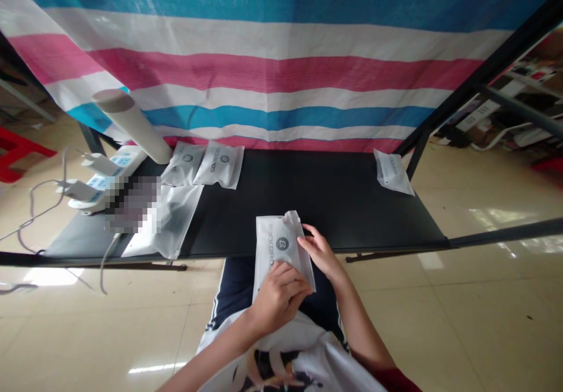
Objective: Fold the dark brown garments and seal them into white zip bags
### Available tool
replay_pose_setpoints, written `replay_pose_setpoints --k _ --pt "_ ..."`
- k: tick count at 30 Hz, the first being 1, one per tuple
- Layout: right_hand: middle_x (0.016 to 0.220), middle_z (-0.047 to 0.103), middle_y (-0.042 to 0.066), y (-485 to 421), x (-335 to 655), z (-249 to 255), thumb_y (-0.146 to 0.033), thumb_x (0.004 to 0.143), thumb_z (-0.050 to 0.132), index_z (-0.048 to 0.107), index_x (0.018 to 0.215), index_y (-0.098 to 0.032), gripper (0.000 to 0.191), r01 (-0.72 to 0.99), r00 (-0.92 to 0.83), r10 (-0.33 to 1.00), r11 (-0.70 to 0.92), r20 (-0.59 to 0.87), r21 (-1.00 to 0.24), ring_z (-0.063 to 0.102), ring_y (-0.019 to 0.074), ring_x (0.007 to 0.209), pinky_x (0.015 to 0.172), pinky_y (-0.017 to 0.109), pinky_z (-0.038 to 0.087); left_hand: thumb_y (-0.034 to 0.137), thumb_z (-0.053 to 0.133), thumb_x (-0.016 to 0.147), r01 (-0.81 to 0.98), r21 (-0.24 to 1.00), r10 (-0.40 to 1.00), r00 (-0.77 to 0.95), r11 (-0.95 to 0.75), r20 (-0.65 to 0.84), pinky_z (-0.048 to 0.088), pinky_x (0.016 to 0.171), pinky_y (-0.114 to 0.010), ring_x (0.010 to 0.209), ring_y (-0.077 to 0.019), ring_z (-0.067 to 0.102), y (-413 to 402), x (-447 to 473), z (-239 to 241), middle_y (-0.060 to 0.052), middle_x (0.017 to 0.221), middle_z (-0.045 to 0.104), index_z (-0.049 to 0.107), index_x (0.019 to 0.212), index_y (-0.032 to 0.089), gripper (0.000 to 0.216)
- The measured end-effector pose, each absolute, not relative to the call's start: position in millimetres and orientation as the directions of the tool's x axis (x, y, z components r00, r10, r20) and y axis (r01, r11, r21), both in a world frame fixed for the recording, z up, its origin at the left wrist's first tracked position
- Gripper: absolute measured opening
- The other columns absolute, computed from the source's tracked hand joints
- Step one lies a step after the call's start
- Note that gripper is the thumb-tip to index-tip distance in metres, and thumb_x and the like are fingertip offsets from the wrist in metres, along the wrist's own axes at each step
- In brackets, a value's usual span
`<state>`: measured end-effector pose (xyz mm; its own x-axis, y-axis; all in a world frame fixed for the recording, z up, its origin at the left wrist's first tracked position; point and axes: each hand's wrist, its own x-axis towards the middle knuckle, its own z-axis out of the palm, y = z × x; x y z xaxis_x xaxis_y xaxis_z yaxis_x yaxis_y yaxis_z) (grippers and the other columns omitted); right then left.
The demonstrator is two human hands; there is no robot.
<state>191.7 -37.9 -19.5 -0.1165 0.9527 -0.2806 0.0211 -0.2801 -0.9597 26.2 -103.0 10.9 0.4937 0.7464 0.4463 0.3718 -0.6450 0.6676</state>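
A white frosted pouch (277,242) with grey lettering stands on end at the near edge of the black table (316,196), over my lap. My left hand (279,298) is closed over its lower part, fingers curled on the front. My right hand (321,251) pinches its right edge near the top, where the open mouth of the pouch looks crumpled.
Two similar pouches (206,164) lie at the back left, beside a white tube (132,122). Another pouch (393,172) lies at the back right corner. A clear bag (173,222) and a power strip (103,178) with plugs and cables occupy the left end. A striped tarp (272,58) hangs behind.
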Motion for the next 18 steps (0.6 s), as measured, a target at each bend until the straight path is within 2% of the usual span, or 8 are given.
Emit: replay_pose_setpoints --k 2,4,6,9,12,18 --pt "0.082 0.067 0.002 -52.7 197.3 -13.6 -0.053 0.081 0.065 0.056 0.117 -0.023 0.047 0.021 -0.180 0.933 -0.312 -0.311 -0.950 0.062 0.0195 0.075 0.064 0.029 0.046 0.020 0.058 0.093 0.373 0.662 0.743 0.491 -0.651 0.454 0.045 0.078 -0.035 0.083 -0.0165 0.059 -95.7 27.1 11.2 -0.003 0.086 0.072 0.071 0.088 0.022 0.014" --pt "0.080 0.066 0.003 -65.1 201.9 -10.4 -0.054 0.082 0.065 0.063 0.102 -0.021 0.038 0.035 -0.277 0.903 -0.332 -0.329 -0.943 0.061 0.0185 0.072 0.063 0.028 0.046 0.021 0.057 0.094 0.378 0.651 0.737 0.498 -0.658 0.456 0.044 0.078 -0.035 0.084 -0.0168 0.059 -88.1 27.7 10.5 -0.002 0.087 0.073 0.072 0.088 0.022 0.015" --pt "0.074 0.064 0.002 -73.0 204.7 -10.8 -0.057 0.083 0.064 0.065 0.087 -0.020 0.038 0.039 -0.345 0.871 -0.360 -0.351 -0.932 0.057 0.0161 0.064 0.059 0.027 0.044 0.023 0.056 0.095 0.389 0.639 0.730 0.521 -0.664 0.442 0.042 0.078 -0.034 0.084 -0.0171 0.059 -80.8 28.2 9.3 -0.002 0.087 0.073 0.072 0.088 0.022 0.018" --pt "0.062 0.056 -0.002 -75.2 205.9 -15.5 -0.062 0.083 0.061 0.062 0.078 -0.019 0.043 0.027 -0.303 0.881 -0.374 -0.364 -0.927 0.049 0.0133 0.055 0.053 0.026 0.039 0.023 0.055 0.095 0.395 0.632 0.718 0.567 -0.667 0.403 0.042 0.077 -0.034 0.084 -0.0168 0.058 -73.4 29.8 8.0 -0.002 0.088 0.073 0.073 0.087 0.023 0.019" --pt "0.057 0.049 -0.003 -70.2 204.8 -19.5 -0.062 0.085 0.058 0.056 0.068 -0.019 0.046 0.078 -0.200 0.928 -0.304 -0.314 -0.949 0.043 0.0124 0.054 0.052 0.025 0.034 0.023 0.056 0.095 0.398 0.637 0.722 0.572 -0.660 0.390 0.042 0.077 -0.034 0.085 -0.0168 0.059 -72.3 32.1 7.1 -0.002 0.089 0.073 0.072 0.085 0.022 0.019" --pt "0.060 0.049 -0.002 -63.0 199.3 -23.5 -0.059 0.088 0.054 0.053 0.067 -0.019 0.046 0.169 -0.168 0.950 -0.236 -0.264 -0.957 0.044 0.0134 0.059 0.055 0.026 0.033 0.023 0.058 0.094 0.421 0.661 0.761 0.522 -0.622 0.384 0.042 0.076 -0.032 0.084 -0.0165 0.058 -74.8 30.5 1.6 -0.001 0.090 0.073 0.073 0.087 0.022 0.017"
